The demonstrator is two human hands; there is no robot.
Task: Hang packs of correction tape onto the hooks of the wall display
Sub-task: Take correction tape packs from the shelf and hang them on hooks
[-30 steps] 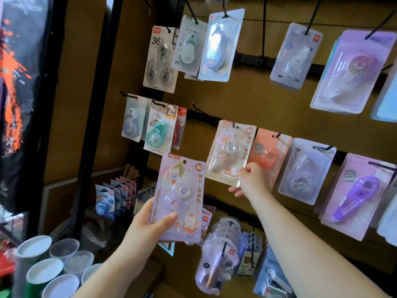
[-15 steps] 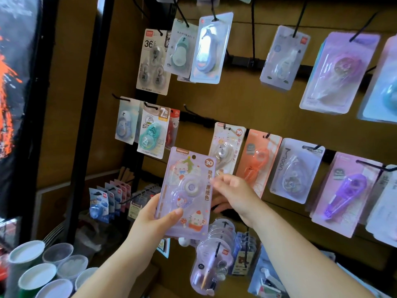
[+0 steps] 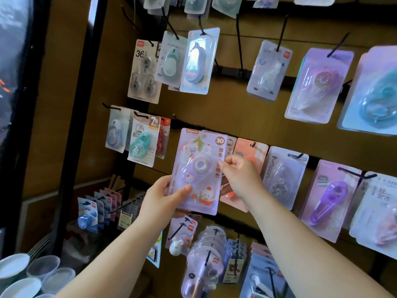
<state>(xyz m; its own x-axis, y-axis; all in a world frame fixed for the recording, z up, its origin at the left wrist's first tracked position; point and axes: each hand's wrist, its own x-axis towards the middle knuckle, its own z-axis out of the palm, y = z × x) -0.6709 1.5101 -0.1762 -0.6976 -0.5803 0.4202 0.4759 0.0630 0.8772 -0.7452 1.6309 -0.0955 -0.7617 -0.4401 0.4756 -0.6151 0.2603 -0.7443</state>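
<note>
A lilac pack of correction tape [image 3: 198, 168] with cartoon animals and a "30" badge is held up in front of the brown wall display [image 3: 236, 112]. My left hand [image 3: 163, 198] grips its lower left corner, thumb on the front. My right hand [image 3: 240, 177] pinches its right edge. The pack covers most of a similar "30" pack [image 3: 230, 145] hanging on a hook behind it. An orange pack [image 3: 250, 153] hangs just to the right. An empty black hook [image 3: 175, 118] sticks out above the held pack's left corner.
Black hooks carry many other packs: a purple one [image 3: 330, 198] at right, a teal one [image 3: 142, 143] at left, more rows above and below. A black frame post [image 3: 73, 125] stands at left. Several white cups [image 3: 32, 274] sit at bottom left.
My right hand left the hanging packs and took hold of the lilac pack's right edge. Both hands have lifted the pack up and to the right, toward the wall.
</note>
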